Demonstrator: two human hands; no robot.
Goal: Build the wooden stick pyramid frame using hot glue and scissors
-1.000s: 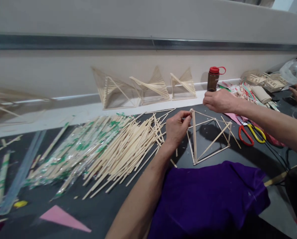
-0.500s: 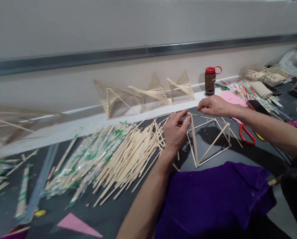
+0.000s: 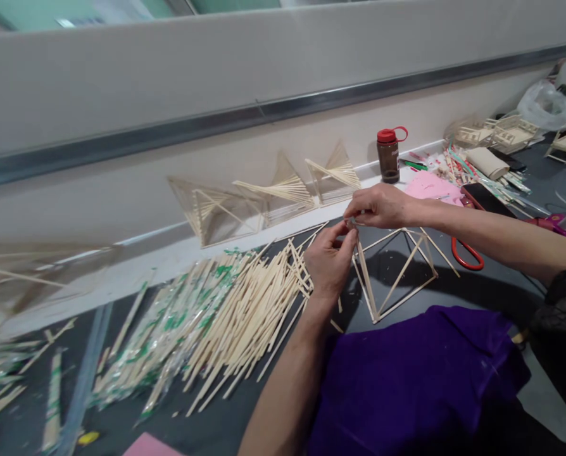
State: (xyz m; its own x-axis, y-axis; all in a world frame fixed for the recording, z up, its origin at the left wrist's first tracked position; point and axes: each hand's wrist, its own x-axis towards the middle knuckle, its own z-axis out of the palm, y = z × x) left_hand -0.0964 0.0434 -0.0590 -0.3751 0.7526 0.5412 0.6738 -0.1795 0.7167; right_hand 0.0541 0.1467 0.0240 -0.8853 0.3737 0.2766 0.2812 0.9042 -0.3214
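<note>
A frame of thin wooden sticks (image 3: 397,269) stands on the dark table (image 3: 477,294) in front of me. My left hand (image 3: 328,263) pinches its upper left corner, fingers closed on the sticks. My right hand (image 3: 380,206) comes in from the right and pinches the same corner from above. Just left of my left hand lies a large heap of loose wooden sticks (image 3: 245,301), some in clear wrappers with green print.
Three finished stick models (image 3: 268,196) lean on the white ledge at the wall. A brown bottle with a red cap (image 3: 388,154), pink paper (image 3: 432,188), red-handled scissors (image 3: 466,253) and craft clutter lie at the right. A purple cloth (image 3: 416,380) covers the near edge.
My right hand moved left to the frame's upper left corner and met my left hand there. The view shifted, so the table now slants up to the right.
</note>
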